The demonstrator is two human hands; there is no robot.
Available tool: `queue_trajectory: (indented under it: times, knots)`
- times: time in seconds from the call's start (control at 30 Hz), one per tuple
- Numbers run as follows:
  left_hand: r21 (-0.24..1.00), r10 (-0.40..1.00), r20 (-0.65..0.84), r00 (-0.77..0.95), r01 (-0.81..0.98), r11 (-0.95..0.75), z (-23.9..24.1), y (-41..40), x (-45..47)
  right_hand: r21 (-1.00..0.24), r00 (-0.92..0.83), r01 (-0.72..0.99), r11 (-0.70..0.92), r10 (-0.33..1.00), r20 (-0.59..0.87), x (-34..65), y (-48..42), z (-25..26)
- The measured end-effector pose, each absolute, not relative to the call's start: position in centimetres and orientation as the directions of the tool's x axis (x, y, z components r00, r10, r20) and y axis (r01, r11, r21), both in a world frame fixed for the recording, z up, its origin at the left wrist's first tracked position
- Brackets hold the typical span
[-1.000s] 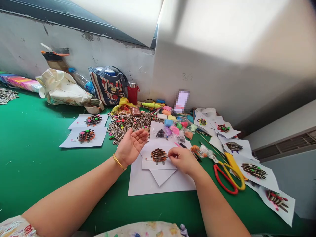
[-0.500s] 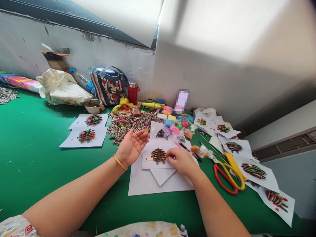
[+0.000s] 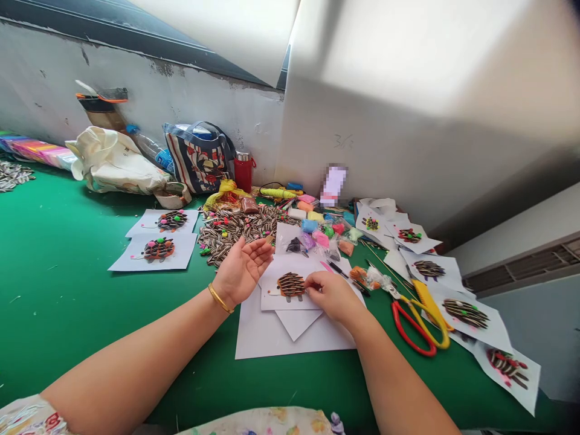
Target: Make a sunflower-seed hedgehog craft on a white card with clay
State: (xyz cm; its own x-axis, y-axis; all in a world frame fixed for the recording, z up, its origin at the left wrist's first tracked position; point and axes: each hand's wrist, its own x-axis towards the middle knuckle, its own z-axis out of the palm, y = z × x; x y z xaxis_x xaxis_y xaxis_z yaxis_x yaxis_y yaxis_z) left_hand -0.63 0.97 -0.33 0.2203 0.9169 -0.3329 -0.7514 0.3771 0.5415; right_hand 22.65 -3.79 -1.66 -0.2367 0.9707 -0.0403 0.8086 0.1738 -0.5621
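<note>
A hedgehog figure (image 3: 290,285) of striped sunflower seeds pressed into an orange-brown base lies on a white card (image 3: 268,304). My right hand (image 3: 335,296) is closed in a pinch at the figure's right edge. Whatever its fingertips hold is hidden. To the left of the card, my left hand (image 3: 242,269) is turned palm up, fingers stretched out. A small tan bit shows by its fingertips; I cannot tell whether it rests on them. Behind that hand spreads a pile of sunflower seeds (image 3: 249,223) dotted with coloured balls.
Scissors (image 3: 419,326) with red and yellow handles lie to the right, beside several finished cards (image 3: 498,320). Bags of coloured clay (image 3: 321,238) and a black pen (image 3: 338,270) are behind my right hand. Two decorated cards (image 3: 181,260) lie left. Bags (image 3: 199,157) and a red bottle (image 3: 243,172) stand along the wall.
</note>
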Motion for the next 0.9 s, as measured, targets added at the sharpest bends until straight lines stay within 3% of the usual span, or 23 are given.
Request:
queue_trajectory:
  times: [0.9]
  knots:
    - [0.58, 0.905, -0.376, 0.199, -0.711, 0.397, -0.3, 0.7, -0.2, -0.442, -0.279, 0.867, 0.232, 0.959, -0.045, 21.6, -3.8, -1.2]
